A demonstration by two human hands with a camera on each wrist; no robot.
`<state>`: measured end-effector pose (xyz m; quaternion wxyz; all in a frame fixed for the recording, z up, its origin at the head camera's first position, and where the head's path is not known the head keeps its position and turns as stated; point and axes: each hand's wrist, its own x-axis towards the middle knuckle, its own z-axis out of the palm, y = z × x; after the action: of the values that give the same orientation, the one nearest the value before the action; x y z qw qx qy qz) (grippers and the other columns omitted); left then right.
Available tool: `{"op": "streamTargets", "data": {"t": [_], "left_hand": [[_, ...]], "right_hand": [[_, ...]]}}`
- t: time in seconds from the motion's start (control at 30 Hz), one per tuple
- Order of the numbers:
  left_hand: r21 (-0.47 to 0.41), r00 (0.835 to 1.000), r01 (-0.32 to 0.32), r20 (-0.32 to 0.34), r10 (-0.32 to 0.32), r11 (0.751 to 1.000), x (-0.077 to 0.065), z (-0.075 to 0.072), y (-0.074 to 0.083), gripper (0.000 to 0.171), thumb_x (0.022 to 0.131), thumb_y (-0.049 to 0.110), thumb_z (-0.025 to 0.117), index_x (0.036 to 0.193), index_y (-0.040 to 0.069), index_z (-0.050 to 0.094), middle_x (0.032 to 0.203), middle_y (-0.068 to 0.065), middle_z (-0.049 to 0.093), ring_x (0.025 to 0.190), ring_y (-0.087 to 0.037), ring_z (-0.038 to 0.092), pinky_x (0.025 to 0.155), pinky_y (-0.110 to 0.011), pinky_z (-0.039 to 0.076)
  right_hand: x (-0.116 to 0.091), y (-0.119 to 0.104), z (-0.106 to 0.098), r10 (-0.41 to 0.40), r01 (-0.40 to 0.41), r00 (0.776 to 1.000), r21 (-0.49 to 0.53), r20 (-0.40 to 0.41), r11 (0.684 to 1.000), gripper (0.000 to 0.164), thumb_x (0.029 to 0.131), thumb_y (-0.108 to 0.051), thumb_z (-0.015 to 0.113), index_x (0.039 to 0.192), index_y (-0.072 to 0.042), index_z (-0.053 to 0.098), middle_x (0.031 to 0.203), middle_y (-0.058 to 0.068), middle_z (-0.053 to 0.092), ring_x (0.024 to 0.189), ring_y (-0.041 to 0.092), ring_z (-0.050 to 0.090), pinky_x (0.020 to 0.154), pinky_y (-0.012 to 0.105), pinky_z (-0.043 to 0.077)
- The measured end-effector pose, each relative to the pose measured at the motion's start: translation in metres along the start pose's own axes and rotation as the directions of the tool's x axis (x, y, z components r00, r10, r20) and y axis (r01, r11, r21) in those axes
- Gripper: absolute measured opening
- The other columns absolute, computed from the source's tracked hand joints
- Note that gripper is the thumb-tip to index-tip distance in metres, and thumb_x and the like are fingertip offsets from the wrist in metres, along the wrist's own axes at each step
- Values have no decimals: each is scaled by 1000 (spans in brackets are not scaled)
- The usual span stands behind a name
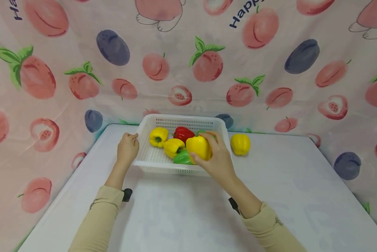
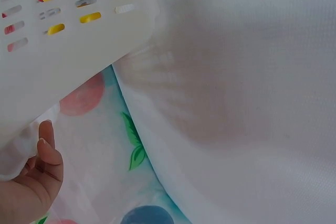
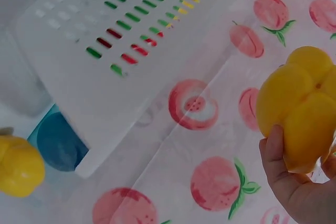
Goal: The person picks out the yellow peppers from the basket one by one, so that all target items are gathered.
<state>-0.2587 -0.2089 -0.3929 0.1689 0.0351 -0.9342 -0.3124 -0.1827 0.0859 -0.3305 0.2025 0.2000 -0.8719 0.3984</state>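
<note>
My right hand grips a yellow bell pepper over the right part of a white plastic basket; in the right wrist view, fingers curl around the underside of that pepper. At the basket's left rim, my left hand pinches the edge with bent fingers. Inside lie two yellow bell peppers, a red bell pepper and a green pepper. Another bit of green shows behind my right fingers, mostly hidden.
One more yellow bell pepper sits on the white table, just right of the basket. A fruit-printed curtain hangs behind the table and down along its sides.
</note>
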Motion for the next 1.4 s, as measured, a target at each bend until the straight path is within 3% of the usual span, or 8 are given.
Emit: {"op": "streamTargets", "data": {"t": [0.27, 0.47, 0.8, 1.07, 1.4], "left_hand": [[0, 1000, -9, -8, 9, 1000, 0, 1, 0, 34, 93, 3, 44, 122, -11, 54, 113, -30, 55, 94, -44, 60, 78, -49, 53], [-13, 1000, 2, 3, -2, 1000, 0, 4, 0, 34, 93, 4, 45, 123, -10, 54, 114, -29, 55, 94, -43, 60, 78, -48, 54], [6, 1000, -13, -14, 13, 1000, 1, 3, 2, 33, 93, 3, 45, 122, -10, 55, 113, -30, 56, 94, -43, 60, 78, -49, 53], [23, 1000, -12, -16, 12, 1000, 0, 0, -2, 33, 93, 3, 46, 122, -10, 55, 112, -30, 56, 94, -44, 60, 78, -49, 53], [16, 999, -27, -21, 28, 999, 0, 2, -2, 33, 93, 2, 46, 121, -11, 56, 110, -31, 56, 90, -43, 60, 74, -48, 54]], "right_hand": [[-5, 11, -18, 44, -44, 999, -14, -7, 999, 53, 78, -18, 76, 124, -7, 54, 130, 10, 44, 110, 31, 52, 90, 45, 53], [-10, 22, -32, 96, -97, 995, -66, -17, 993, 54, 78, -17, 75, 126, -6, 53, 133, 16, 43, 112, 38, 51, 89, 52, 52], [-21, 60, -55, 103, -110, 993, -159, -55, 981, 53, 79, -18, 75, 126, -11, 54, 136, 20, 37, 107, 44, 53, 88, 58, 49], [-37, 85, -66, 135, -139, 990, -216, -36, 966, 51, 81, -17, 73, 127, -9, 52, 137, 25, 36, 109, 46, 49, 86, 61, 49], [-52, 108, -79, 165, -178, 984, -245, -70, 953, 52, 80, -16, 73, 127, -6, 52, 136, 27, 37, 110, 50, 46, 87, 67, 44]]}}
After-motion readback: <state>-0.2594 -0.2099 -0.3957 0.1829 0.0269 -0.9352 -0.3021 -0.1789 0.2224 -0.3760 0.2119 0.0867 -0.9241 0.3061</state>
